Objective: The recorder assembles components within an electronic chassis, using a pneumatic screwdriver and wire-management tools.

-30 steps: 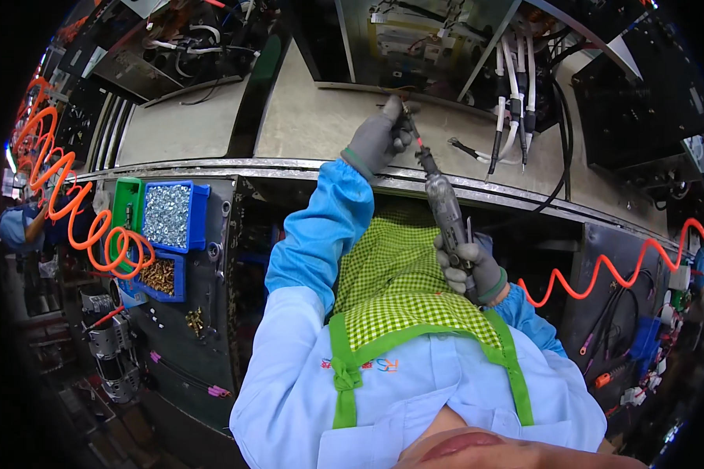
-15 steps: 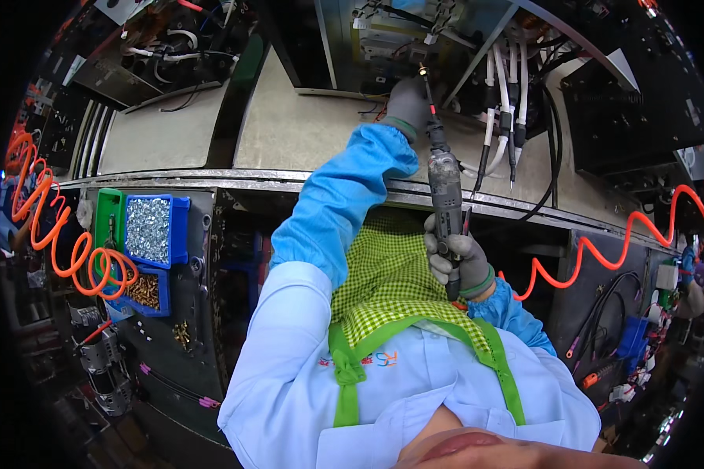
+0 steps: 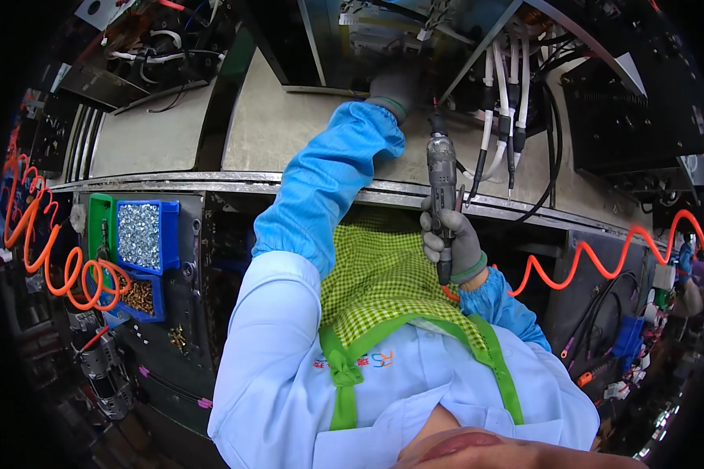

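In its grey glove, my right hand [image 3: 460,238] is wrapped round a grey-and-black pneumatic screwdriver [image 3: 443,168]. The tool stands lengthwise before me, its bit pointing away into an open metal cabinet [image 3: 311,39] on the bench. My left hand [image 3: 399,87], also gloved in grey, reaches into the front opening of that cabinet, left of the bit. Shadow and blur hide its fingers, so whatever they touch cannot be made out. The bit's tip is lost in the same dark area.
White cables [image 3: 501,86] with black sleeves hang right of the cabinet over the metal bench top [image 3: 274,129]. At left stand a blue bin [image 3: 170,234] of silver fasteners, a smaller blue bin [image 3: 159,302] of brass-coloured screws and a green bin [image 3: 95,213]. Orange coiled hoses [image 3: 594,254] stretch at both sides.
The screwdriver's bit has gone from in front of the opening into its shadow. My left hand has moved slightly left and deeper into the cabinet. My right hand keeps its grip on the tool.
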`<state>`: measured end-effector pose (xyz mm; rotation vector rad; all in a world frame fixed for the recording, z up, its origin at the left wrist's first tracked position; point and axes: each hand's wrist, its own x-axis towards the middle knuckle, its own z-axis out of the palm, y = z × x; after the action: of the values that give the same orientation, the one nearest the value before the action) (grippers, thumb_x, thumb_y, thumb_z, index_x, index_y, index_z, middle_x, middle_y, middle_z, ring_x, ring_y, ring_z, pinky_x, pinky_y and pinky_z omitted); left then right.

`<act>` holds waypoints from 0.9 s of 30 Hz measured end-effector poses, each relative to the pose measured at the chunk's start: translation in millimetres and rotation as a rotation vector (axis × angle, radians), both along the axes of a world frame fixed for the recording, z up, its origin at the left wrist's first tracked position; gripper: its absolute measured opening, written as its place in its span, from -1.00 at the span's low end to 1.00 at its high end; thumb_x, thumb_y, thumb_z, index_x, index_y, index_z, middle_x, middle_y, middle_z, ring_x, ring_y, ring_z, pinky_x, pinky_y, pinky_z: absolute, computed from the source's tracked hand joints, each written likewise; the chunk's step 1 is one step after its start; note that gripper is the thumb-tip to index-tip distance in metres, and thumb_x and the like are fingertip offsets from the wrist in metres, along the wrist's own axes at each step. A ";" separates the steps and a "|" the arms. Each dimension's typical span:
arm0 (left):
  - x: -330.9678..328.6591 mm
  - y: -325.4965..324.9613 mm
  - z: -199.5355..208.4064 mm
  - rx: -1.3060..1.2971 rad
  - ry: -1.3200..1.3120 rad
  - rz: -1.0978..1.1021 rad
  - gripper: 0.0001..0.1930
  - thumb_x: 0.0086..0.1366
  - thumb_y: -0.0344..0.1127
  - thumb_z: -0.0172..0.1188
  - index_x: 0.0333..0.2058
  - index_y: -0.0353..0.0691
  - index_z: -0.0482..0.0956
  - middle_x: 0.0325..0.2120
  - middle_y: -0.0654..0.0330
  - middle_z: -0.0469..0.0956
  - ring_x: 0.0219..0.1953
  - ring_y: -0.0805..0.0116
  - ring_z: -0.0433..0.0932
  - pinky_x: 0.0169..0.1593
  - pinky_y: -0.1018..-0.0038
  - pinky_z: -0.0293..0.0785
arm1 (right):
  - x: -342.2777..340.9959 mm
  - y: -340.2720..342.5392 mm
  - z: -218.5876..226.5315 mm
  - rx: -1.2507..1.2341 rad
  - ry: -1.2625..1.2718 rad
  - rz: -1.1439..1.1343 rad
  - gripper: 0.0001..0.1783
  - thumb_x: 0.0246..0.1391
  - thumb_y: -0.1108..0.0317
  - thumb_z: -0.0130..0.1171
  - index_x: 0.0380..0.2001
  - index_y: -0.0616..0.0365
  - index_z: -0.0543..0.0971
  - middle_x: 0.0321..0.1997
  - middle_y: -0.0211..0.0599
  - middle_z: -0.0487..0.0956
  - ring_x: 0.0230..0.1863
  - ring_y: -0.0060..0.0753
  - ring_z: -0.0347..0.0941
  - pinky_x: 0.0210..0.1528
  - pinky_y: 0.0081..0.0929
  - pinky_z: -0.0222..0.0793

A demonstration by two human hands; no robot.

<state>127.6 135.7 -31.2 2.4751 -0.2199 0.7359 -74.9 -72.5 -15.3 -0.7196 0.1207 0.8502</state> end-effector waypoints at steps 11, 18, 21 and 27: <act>5.3 2.4 -12.6 0.066 0.168 0.064 -0.70 0.14 -0.21 0.10 -0.13 -0.08 0.52 -0.33 -0.01 0.56 -0.28 -0.01 0.55 -0.20 0.13 0.46 | 12.9 7.7 2.5 0.087 0.061 -0.016 -0.49 0.06 0.14 0.10 0.00 0.24 0.33 -0.34 -0.26 0.40 -0.62 -0.59 0.30 -0.69 -0.60 0.29; 0.3 -4.4 3.5 0.066 0.193 0.081 -0.70 0.14 -0.21 0.08 -0.14 -0.07 0.53 -0.33 0.00 0.57 -0.26 0.02 0.56 -0.18 0.15 0.46 | 20.6 25.8 42.3 0.498 0.352 0.007 -0.47 0.08 0.01 0.09 -0.08 0.26 0.39 -0.41 -0.27 0.36 -0.68 -0.64 0.19 -0.77 -0.68 0.10; 3.5 -4.2 9.1 0.159 0.270 0.064 -0.77 0.09 -0.15 0.16 -0.32 -0.11 0.61 -0.34 0.05 0.60 -0.26 0.05 0.60 -0.23 0.15 0.53 | 26.4 36.2 49.1 0.520 0.419 -0.035 -0.47 0.09 -0.01 0.07 -0.10 0.27 0.39 -0.40 -0.25 0.38 -0.68 -0.63 0.19 -0.75 -0.68 0.10; 6.8 -4.2 3.8 0.188 0.244 0.137 -0.79 0.11 -0.24 0.13 -0.30 -0.13 0.62 -0.32 0.04 0.61 -0.25 0.07 0.61 -0.22 0.20 0.55 | 29.8 40.7 40.0 0.517 0.331 -0.024 -0.47 0.12 -0.01 0.02 -0.11 0.28 0.39 -0.39 -0.22 0.39 -0.66 -0.61 0.22 -0.74 -0.62 0.16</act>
<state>134.4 131.4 -27.5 2.7522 -0.0299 0.4777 -45.2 -31.8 24.7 -0.0903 0.1958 0.9231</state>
